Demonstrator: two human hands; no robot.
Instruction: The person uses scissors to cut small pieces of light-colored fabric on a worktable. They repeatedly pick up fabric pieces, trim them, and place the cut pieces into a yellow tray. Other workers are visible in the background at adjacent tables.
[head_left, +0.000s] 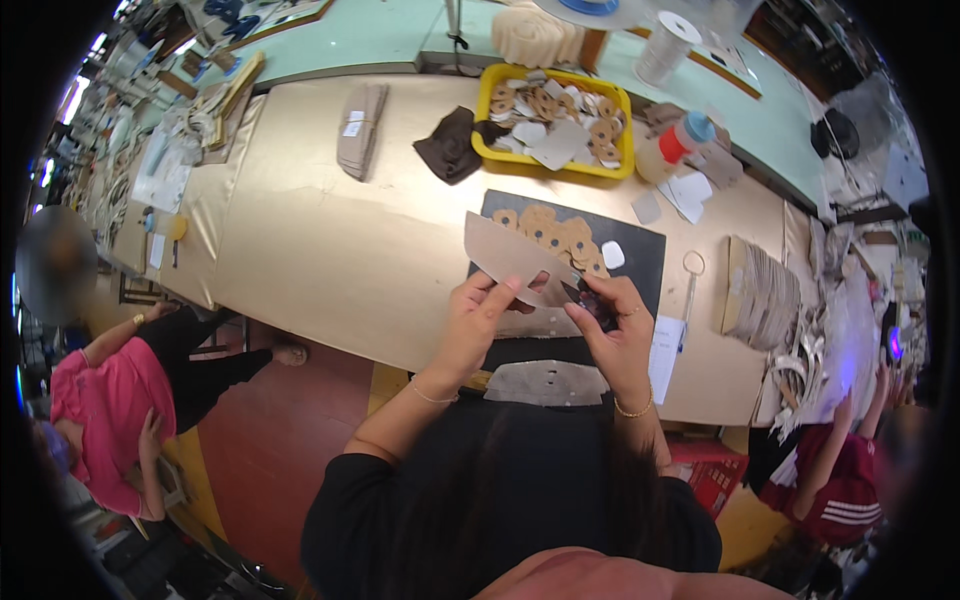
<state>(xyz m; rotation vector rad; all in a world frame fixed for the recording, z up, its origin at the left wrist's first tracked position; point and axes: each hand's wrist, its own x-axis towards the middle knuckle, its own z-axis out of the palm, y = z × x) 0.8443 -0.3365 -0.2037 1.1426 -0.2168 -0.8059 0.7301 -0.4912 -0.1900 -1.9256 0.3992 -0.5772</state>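
Note:
A flat beige panel (497, 249) with a curved edge and a small cut-out is raised over the dark mat (641, 238). My left hand (478, 322) pinches it between thumb and fingers. My right hand (617, 335) is closed at the panel's right end, around a small dark object (597, 303) whose kind is mostly hidden by the fingers. Beyond my hands, several tan pieces with dark round spots (545, 228) lie heaped on the mat, beside a small white piece (612, 254). Close to my body lies a grey curved panel (547, 383) with small holes.
A yellow basket (624, 172) of cut pieces stands at the back, with a dark cloth (449, 147) left of it and a bottle (676, 147) right of it. Stacked panels (361, 132) lie far left; more (759, 292) lie right. People (120, 410) sit on both sides.

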